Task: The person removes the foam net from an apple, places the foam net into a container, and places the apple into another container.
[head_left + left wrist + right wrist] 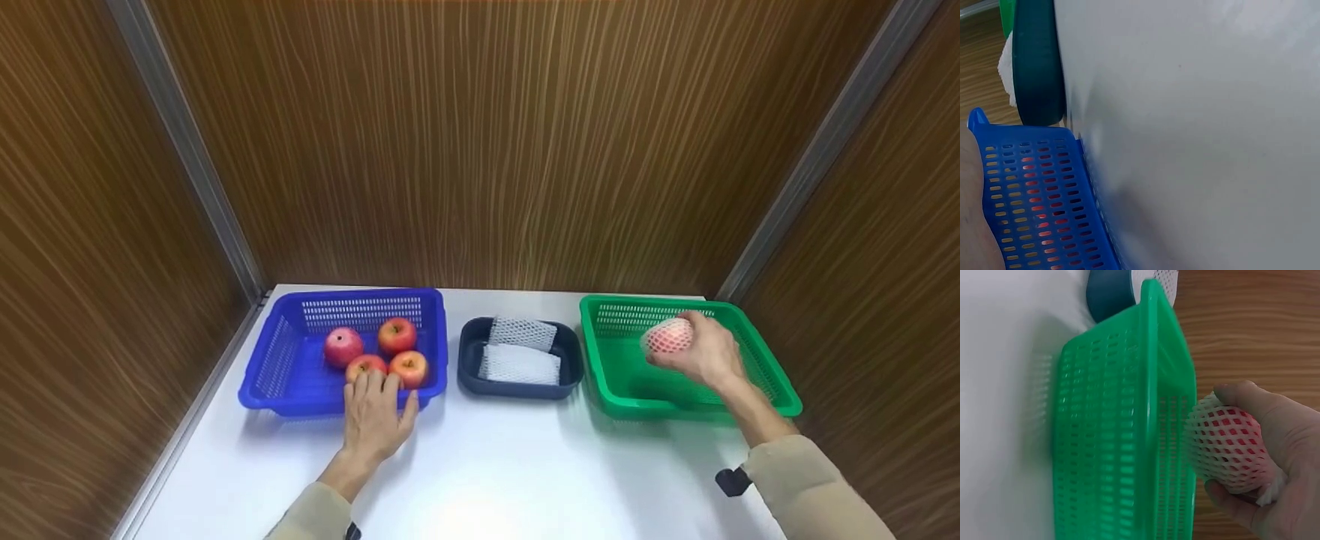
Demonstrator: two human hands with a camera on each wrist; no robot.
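Note:
In the head view my right hand (709, 351) grips a red apple in a white foam net (669, 336) above the green basket (611, 397). The right wrist view has thumb and fingers around the netted apple (1227, 444), close by the basket's rim (1151, 371). My left hand (375, 416) reaches over the front rim of the blue basket (300, 401). Its fingertips touch the front apple (365, 365), with the thumb spread aside near the rim. Beside that apple lie a yellowish-red apple (409, 367), a red apple (397, 335) and a darker red apple (343, 346).
Between the baskets stands a dark tray (517, 391) holding white foam nets (521, 365). All stand on a white table (480, 450), with wood-grain panels (487, 150) behind and at both sides.

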